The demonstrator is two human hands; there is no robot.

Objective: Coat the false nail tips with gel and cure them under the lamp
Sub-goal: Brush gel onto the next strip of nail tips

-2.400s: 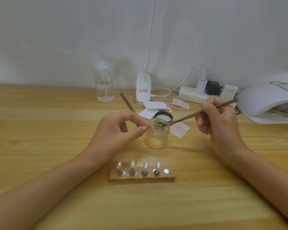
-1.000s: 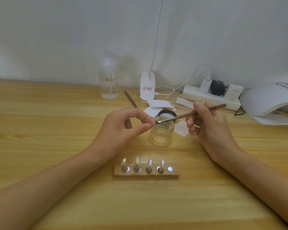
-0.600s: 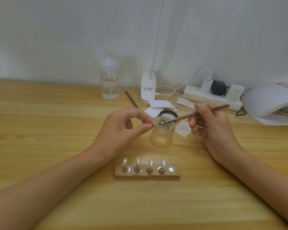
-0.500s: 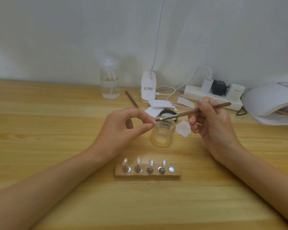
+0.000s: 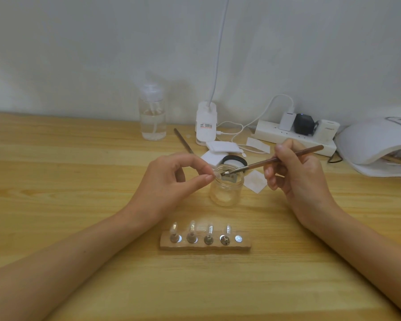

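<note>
My left hand [image 5: 169, 184] pinches a small clear nail tip [image 5: 216, 175] between thumb and forefinger, just left of the open glass gel jar [image 5: 227, 188]. My right hand [image 5: 296, 177] grips a brown brush [image 5: 273, 160]; its bristle end touches the nail tip over the jar's rim. Near the front, a wooden holder block [image 5: 205, 242] carries several upright nail tips on pins, and its rightmost magnet spot is bare. The white curing lamp [image 5: 377, 144] sits at the far right.
The jar's black lid [image 5: 234, 161] and white wipes [image 5: 221, 148] lie behind the jar. A clear pump bottle [image 5: 152, 115], a white desk-lamp base [image 5: 206, 122], a power strip [image 5: 294, 135] with cables and a second brush [image 5: 183, 143] line the back of the wooden table [image 5: 56, 181].
The brush tip dipped into the jar, rose out, and now meets the nail tip held in my left hand. My left hand has stayed nearly still.
</note>
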